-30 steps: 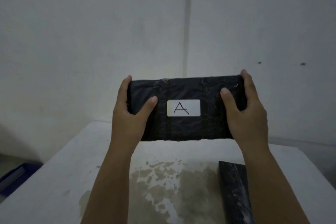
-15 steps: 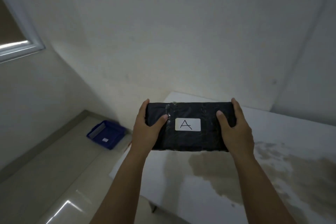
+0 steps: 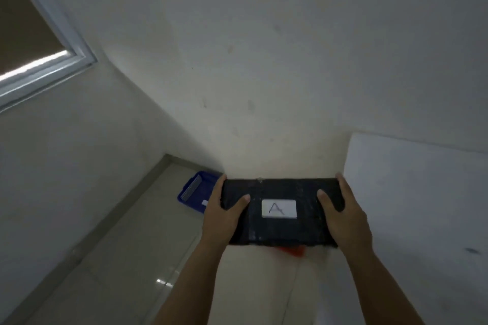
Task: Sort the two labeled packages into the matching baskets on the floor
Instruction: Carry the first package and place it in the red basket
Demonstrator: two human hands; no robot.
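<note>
Since the earlier frames the view has swung left off the counter, which now shows only as a pale slab at the right edge, and more of the tiled floor and a window frame at upper left have come in. Between wall and counter the floor carries a blue basket, its far end clear and its near end hidden behind the left hand. A red-orange shape peeks from under the package; it may be a second basket, but too little shows to say.

Held in the air in front of the chest, the black package lies level with its long axis running left to right. Left hand and right hand each clamp one short end, thumbs pressed on the top face and fingers wrapped behind the far edge.

From the grip the blue basket lies to the left and lower, just past the left hand, so the left hand is the nearer one; the red shape sits directly beneath.

A white label at the middle of the top face reads "A". A small pale tag on the blue basket is too blurred to read, so which basket matches cannot be told yet.
</note>
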